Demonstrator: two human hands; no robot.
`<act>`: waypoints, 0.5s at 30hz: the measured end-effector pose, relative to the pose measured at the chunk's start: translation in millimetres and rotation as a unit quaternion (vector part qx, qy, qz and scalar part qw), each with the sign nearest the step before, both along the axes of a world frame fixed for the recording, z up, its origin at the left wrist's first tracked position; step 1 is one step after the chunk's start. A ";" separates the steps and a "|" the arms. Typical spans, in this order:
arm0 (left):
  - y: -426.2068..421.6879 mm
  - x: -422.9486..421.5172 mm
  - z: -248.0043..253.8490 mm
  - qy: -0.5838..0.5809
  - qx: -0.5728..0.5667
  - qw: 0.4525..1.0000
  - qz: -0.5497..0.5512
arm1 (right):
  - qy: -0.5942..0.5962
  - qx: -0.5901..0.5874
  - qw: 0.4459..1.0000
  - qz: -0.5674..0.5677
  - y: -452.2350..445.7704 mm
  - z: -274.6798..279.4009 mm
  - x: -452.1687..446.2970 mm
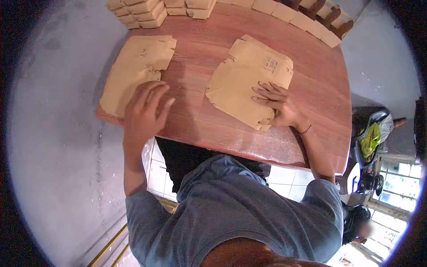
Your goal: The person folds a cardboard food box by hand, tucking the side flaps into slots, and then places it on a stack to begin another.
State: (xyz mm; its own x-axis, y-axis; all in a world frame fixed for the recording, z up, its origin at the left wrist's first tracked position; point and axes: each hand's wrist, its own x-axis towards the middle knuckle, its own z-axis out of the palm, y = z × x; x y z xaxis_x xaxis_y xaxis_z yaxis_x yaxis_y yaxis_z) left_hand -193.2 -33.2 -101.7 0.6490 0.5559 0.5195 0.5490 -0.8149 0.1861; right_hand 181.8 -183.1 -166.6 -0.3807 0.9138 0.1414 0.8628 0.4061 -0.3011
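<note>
On the counter (320, 98), the right hand (285, 109) lies with fingers spread over a flat cardboard piece (238, 82). The left hand (146, 107), loosely curled, thumb apart, overlaps the second cardboard piece (129, 64).

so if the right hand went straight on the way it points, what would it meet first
The right hand would probably first cross more of the cardboard sheet beneath it, then bare tabletop; exact finger height is unclear.
</note>
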 end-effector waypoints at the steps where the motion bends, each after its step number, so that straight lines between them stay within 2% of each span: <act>1: 3.2 -11.1 -0.2 0.006 0.000 1.000 0.004 | 0.001 -0.002 1.000 -0.004 0.3 2.0 -1.9; 3: 13.0 -32.2 -2.5 0.052 -0.014 0.995 0.082 | 0.002 0.000 1.000 -0.007 -1.6 3.4 -8.0; 6: 32.9 -66.1 -20.1 0.095 -0.072 0.986 0.114 | -0.004 0.006 1.000 -0.011 -3.6 3.4 -8.2; 10: 45.4 -91.4 -31.1 0.136 -0.066 0.979 0.139 | -0.012 0.018 1.000 0.005 -0.1 2.7 -7.3; 12: 43.4 -86.2 -29.4 0.117 -0.122 0.976 0.139 | -0.013 0.016 1.000 0.002 -0.2 2.5 -8.2; 15: 48.0 -82.9 -36.4 0.128 -0.109 0.975 0.148 | -0.022 0.014 1.000 0.001 -0.1 1.3 -7.6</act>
